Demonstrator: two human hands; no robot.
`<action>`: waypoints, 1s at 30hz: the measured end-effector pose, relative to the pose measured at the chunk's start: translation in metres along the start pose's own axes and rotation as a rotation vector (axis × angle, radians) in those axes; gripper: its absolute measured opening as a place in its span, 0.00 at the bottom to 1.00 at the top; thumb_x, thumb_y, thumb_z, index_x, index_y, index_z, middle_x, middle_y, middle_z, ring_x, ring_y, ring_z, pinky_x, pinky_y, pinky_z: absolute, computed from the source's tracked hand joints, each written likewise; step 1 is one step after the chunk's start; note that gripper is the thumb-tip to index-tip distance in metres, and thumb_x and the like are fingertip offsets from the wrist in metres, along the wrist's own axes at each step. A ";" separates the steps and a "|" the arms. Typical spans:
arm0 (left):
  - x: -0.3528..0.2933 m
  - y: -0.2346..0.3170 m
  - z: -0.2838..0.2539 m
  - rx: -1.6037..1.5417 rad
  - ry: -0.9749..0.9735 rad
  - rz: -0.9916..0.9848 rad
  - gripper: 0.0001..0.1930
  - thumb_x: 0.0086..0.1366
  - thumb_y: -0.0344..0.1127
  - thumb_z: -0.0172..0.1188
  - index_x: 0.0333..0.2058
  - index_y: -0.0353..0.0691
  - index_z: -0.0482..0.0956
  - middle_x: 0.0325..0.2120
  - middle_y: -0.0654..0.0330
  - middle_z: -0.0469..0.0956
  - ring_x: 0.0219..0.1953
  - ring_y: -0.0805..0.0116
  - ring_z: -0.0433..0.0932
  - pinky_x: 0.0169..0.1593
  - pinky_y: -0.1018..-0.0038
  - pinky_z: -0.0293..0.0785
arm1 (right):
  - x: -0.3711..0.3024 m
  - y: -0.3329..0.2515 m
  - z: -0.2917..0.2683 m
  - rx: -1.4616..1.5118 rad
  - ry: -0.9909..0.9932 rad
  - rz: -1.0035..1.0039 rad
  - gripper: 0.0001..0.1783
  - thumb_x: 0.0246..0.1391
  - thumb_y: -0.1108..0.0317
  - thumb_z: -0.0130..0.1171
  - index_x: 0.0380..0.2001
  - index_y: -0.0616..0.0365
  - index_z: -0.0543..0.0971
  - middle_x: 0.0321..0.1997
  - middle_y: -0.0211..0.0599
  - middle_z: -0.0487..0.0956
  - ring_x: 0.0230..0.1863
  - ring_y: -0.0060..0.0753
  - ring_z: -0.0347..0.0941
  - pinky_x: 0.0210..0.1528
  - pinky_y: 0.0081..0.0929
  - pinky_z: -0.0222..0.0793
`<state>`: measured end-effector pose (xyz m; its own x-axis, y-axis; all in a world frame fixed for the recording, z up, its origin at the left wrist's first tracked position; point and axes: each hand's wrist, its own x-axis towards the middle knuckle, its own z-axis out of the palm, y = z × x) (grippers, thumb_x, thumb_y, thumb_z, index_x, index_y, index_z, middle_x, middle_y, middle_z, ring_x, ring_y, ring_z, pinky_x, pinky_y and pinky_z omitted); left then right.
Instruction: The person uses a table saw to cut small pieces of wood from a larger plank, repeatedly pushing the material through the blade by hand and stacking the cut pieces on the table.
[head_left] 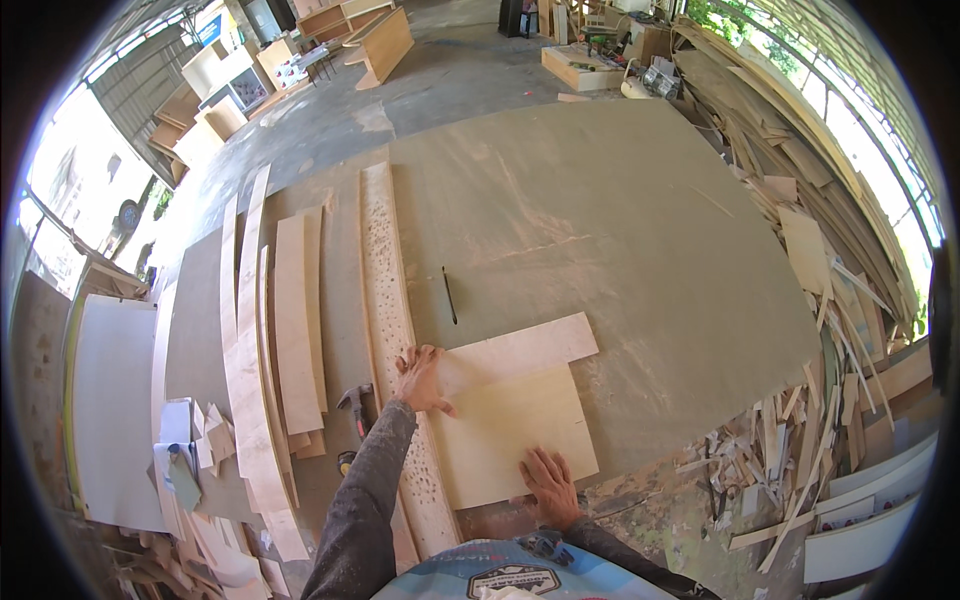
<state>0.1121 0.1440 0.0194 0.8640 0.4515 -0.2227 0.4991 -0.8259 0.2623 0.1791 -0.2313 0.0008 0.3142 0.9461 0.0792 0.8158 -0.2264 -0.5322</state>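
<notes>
A square piece of pale plywood (pixel 515 430) lies on the large grey-brown worktop. Against its far edge rests a narrower plywood strip (pixel 530 345), reaching a little past it on the right. My left hand (pixel 420 380) has its fingers spread over the meeting of these pieces and a long pitted board (pixel 383 250), which runs along their left side. Flat on the near right part of the square lies my right hand (pixel 550 485), fingers extended and gripping nothing. Beyond the strip is a dark, thin pen-like stick (pixel 449 295).
Left of the pitted board lie a claw hammer (pixel 356 408) and several long plywood strips (pixel 295 320). Papers (pixel 177 430) sit further left. Wood offcuts (pixel 770 440) heap along the right side, below stacked boards (pixel 790 140). Wooden furniture parts (pixel 380 48) stand far back.
</notes>
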 end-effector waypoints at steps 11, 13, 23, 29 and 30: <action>-0.002 0.007 -0.006 -0.035 -0.012 -0.062 0.75 0.10 0.59 0.83 0.66 0.36 0.63 0.59 0.54 0.63 0.61 0.47 0.56 0.59 0.50 0.52 | -0.004 0.000 0.015 -0.106 -0.012 -0.056 0.38 0.52 0.48 0.66 0.60 0.61 0.75 0.72 0.43 0.64 0.75 0.42 0.56 0.75 0.61 0.38; 0.004 0.002 -0.008 -0.041 -0.004 -0.070 0.75 0.10 0.58 0.83 0.66 0.35 0.63 0.59 0.54 0.63 0.61 0.47 0.56 0.59 0.50 0.52 | 0.005 -0.001 0.014 -0.113 -0.007 -0.057 0.37 0.53 0.47 0.65 0.60 0.62 0.74 0.72 0.42 0.64 0.75 0.40 0.56 0.75 0.62 0.37; 0.043 -0.016 -0.024 -0.026 -0.017 -0.096 0.74 0.10 0.57 0.83 0.64 0.34 0.63 0.59 0.55 0.63 0.60 0.46 0.57 0.59 0.49 0.52 | 0.046 0.012 0.026 -0.140 0.022 -0.077 0.38 0.56 0.49 0.63 0.62 0.64 0.72 0.73 0.41 0.63 0.76 0.37 0.55 0.76 0.64 0.33; 0.063 -0.022 -0.031 -0.044 -0.021 -0.096 0.73 0.09 0.58 0.83 0.63 0.35 0.65 0.58 0.56 0.63 0.59 0.46 0.58 0.58 0.50 0.53 | 0.063 0.019 0.027 -0.164 0.020 -0.078 0.36 0.56 0.50 0.62 0.61 0.64 0.73 0.74 0.41 0.62 0.76 0.35 0.55 0.76 0.66 0.32; 0.063 -0.027 -0.026 -0.026 0.016 -0.084 0.73 0.08 0.59 0.82 0.63 0.36 0.66 0.58 0.56 0.64 0.57 0.47 0.58 0.57 0.51 0.53 | 0.065 0.017 0.025 -0.154 0.015 -0.075 0.36 0.56 0.50 0.63 0.61 0.64 0.73 0.74 0.41 0.62 0.76 0.35 0.55 0.76 0.66 0.32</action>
<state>0.1546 0.2038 0.0224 0.8200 0.5242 -0.2296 0.5711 -0.7760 0.2678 0.2009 -0.1678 -0.0241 0.2560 0.9583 0.1266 0.9016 -0.1895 -0.3889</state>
